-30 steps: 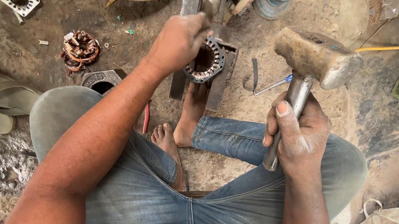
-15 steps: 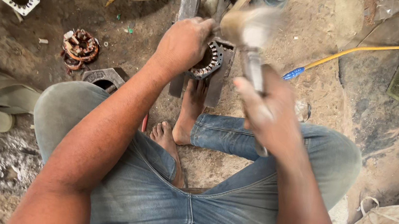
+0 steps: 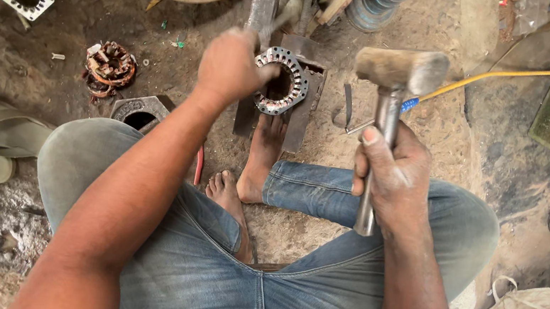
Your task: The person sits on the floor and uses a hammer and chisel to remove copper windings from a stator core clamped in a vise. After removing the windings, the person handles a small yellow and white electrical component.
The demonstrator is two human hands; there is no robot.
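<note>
The hammer (image 3: pixel 399 70), a blur over the work half a second ago, is raised again, its worn metal head level, the right hand (image 3: pixel 392 172) wrapped tight around the steel handle. The left hand (image 3: pixel 231 66) grips a thin tool against the round, slotted metal stator (image 3: pixel 281 81), which lies on a steel block (image 3: pixel 302 104) on the dirt floor (image 3: pixel 160 52), left of the hammer.

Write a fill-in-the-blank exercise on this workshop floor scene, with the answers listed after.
1. The right hand grips a metal-handled ____ with its head raised.
2. The left hand rests at the rim of the round slotted steel motor stator, which lies near the person's bare ____.
3. The yellow cable lies on the ____ side.

Answers: hammer; foot; right
</note>
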